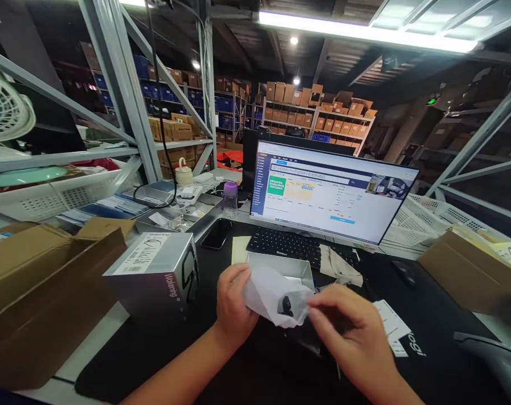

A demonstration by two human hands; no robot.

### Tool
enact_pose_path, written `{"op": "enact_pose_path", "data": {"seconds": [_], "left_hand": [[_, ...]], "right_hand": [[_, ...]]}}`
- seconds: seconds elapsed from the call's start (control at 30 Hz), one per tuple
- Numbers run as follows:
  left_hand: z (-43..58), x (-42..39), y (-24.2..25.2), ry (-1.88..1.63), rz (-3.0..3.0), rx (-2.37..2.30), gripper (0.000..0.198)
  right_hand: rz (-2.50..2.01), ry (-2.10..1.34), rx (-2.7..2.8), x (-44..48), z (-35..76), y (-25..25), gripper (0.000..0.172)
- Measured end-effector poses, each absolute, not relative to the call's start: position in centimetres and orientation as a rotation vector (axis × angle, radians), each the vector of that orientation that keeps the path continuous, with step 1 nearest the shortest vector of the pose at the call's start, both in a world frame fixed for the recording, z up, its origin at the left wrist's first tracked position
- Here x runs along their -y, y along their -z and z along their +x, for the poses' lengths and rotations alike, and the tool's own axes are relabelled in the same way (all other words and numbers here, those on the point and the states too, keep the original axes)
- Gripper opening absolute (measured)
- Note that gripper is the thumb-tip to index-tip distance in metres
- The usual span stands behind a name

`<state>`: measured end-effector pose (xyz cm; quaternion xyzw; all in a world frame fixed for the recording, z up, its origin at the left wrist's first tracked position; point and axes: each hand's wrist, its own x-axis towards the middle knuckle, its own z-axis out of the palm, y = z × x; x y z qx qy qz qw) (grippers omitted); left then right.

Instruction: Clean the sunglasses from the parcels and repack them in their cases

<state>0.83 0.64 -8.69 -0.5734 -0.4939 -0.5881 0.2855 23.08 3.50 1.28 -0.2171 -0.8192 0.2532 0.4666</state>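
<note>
Left hand (236,301) angled inward, clamped on white pouch (266,295); right hand (356,326) pinching its right edge.

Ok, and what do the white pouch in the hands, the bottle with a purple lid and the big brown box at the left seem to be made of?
White pouch: probably thin plastic or foam film, matt and milky, as it creases softly. Bottle: likely plastic, translucent, since its body looks see-through; glass is possible. Brown box: apparently cardboard, dull, with bent flaps.
</note>
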Motion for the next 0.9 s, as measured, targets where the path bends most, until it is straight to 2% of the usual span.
{"op": "enact_pose_path", "data": {"seconds": [0.07,0.2,0.3,0.4,0.47,0.53,0.57,0.7,0.8,0.9], "left_hand": [[0.8,-0.5,8.9,1.521,-1.499,1.329,0.061],[0.7,-0.5,9.5,1.44,-1.479,1.347,0.052],[0.8,-0.6,9.7,1.406,-1.531,1.338,0.05],[1.1,-0.5,9.3,1.394,-1.584,1.32,0.059],[1.4,-0.4,8.8,1.447,-1.596,1.358,0.076],[1.7,-0.3,8.3,1.64,-1.64,1.443,0.094],[1.7,-0.2,8.0,1.803,-1.687,1.493,0.096],[1.6,0.0,7.4,2.535,-1.826,1.673,0.086],[1.4,0.0,7.1,2.822,-1.771,1.743,0.087],[1.5,0.0,6.9,3.106,-1.601,1.768,0.071]], "right_hand": [[-0.611,-0.735,2.044,-3.2,22.2,-0.8,0.007],[-0.731,-0.975,2.134,-3.4,20.5,0.5,0.014],[-0.785,-0.931,2.097,-3.8,20.0,0.9,0.017],[-0.854,-0.948,2.066,-4.9,20.6,0.5,0.018],[-0.874,-1.048,2.003,-6.1,21.8,-0.1,0.017],[-0.836,-1.118,1.922,-7.4,23.4,-1.0,0.015],[-0.803,-1.141,1.893,-8.1,24.1,-1.3,0.013],[-0.733,-1.23,1.877,-9.7,26.0,-2.0,0.01],[-0.741,-1.188,1.931,-10.2,26.0,-1.7,0.011],[-0.713,-1.12,2.008,-10.7,25.6,-1.1,0.012]]}}
